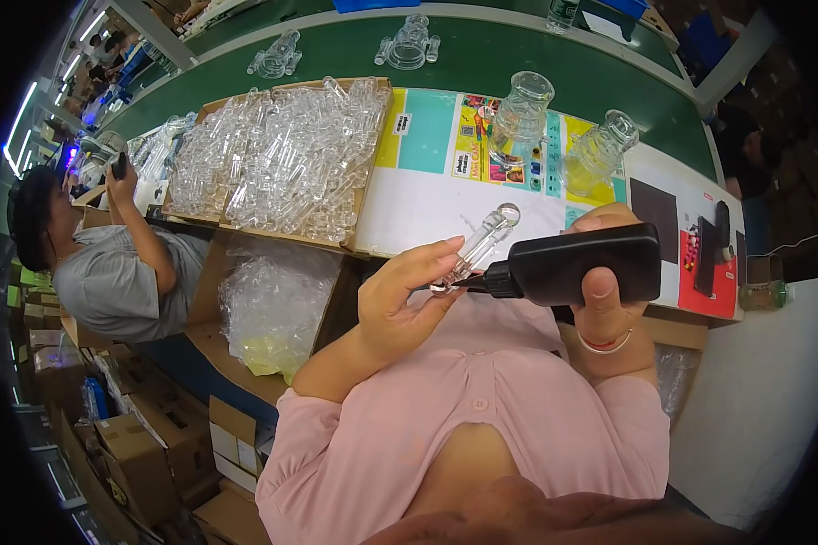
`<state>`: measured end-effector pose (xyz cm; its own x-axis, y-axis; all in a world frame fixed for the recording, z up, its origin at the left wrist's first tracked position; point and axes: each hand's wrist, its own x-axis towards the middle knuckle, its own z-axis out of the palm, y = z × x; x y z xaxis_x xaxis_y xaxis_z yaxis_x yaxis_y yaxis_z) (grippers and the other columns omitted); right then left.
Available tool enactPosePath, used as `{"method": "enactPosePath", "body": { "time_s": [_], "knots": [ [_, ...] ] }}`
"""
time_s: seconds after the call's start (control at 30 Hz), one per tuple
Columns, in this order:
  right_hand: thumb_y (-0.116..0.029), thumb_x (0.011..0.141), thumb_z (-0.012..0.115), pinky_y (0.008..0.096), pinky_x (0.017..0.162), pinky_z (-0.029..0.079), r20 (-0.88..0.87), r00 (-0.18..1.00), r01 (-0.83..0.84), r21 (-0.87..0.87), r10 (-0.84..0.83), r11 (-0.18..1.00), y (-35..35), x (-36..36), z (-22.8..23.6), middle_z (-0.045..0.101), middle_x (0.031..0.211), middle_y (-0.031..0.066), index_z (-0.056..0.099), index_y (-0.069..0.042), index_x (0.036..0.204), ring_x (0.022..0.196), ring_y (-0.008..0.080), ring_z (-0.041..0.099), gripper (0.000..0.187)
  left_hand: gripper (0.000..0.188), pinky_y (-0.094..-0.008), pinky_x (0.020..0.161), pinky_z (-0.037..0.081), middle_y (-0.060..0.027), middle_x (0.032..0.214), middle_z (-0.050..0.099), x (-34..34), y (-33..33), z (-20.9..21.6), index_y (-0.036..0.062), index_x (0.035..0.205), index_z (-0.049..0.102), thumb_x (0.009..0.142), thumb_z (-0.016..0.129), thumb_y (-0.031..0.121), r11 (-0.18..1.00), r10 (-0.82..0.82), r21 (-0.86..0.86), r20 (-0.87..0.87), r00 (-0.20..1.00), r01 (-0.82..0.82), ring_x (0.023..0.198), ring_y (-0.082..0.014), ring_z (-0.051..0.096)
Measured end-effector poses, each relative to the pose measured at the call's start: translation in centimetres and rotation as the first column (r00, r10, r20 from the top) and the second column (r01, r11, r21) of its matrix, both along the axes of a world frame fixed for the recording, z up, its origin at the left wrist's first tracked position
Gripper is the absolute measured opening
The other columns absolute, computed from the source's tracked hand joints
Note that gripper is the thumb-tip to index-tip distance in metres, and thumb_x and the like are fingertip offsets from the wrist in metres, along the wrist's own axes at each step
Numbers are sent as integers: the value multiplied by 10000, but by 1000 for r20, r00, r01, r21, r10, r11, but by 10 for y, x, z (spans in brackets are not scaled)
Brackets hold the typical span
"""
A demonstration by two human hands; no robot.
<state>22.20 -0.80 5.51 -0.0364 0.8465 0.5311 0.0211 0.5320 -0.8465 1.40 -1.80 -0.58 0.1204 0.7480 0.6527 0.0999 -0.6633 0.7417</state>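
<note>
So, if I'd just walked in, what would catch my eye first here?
Probably the black bottle in the right hand, its nozzle at the near end of a clear rod-like piece in the left hand. Next, a heap of clear pieces in cardboard trays to the left, and two clear vessels beyond the hands.

Printed board [427,150], yellow, teal and white: lettering in several places, readable in part. White label [403,123] toward board's left end: dark lettering. Colourful panel [473,123], right of label: bold dark lettering on pale block, small square code-like patch above. Clear bottle [562,13], upper edge of view: label marks too small to read.
</note>
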Motion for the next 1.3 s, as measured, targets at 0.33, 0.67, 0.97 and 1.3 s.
{"method": "enactPosePath", "body": {
  "time_s": [0.33, 0.67, 0.97, 1.3],
  "knots": [
    [-336, 785, 641, 324, 637, 461, 427, 903, -199, 339, 38, 920, -10, 18, 9, 557, 971, 128, 481, -75, 1069, 735, 229, 568, 417, 403, -311, 793, 468, -161, 1010, 604, 3, 4, 9, -8, 1036, 572, 653, 690, -55, 997, 79, 10, -184, 980, -79, 938, -251, 589],
    [-212, 760, 667, 329, 630, 468, 291, 939, -295, 411, 183, 863, -2, 18, -7, 529, 962, 133, 452, -47, 1070, 724, 246, 552, 411, 409, -322, 862, 453, -214, 1012, 585, 4, 1, 2, 11, 1115, 390, 784, 629, 42, 770, -202, -469, 463, 863, 432, 961, -232, 583],
    [-199, 730, 701, 353, 583, 467, 312, 920, -374, 524, 236, 765, 2, 19, -10, 527, 987, 170, 451, -20, 1079, 729, 270, 578, 465, 372, -332, 837, 476, -219, 1005, 587, 3, 3, 2, 30, 1037, 390, 775, 650, 75, 668, -202, -492, 602, 772, 558, 949, -237, 592],
    [3, 683, 602, 283, 416, 379, 331, 932, -356, 762, 148, 541, 14, 2, -7, 544, 876, 204, 500, 68, 920, 509, 197, 519, 266, 361, -291, 814, 475, -210, 1048, 571, -2, 1, -7, 29, 1050, 386, 776, 612, -36, 818, -201, -425, 419, 886, 386, 962, -204, 579]
  ]
}}
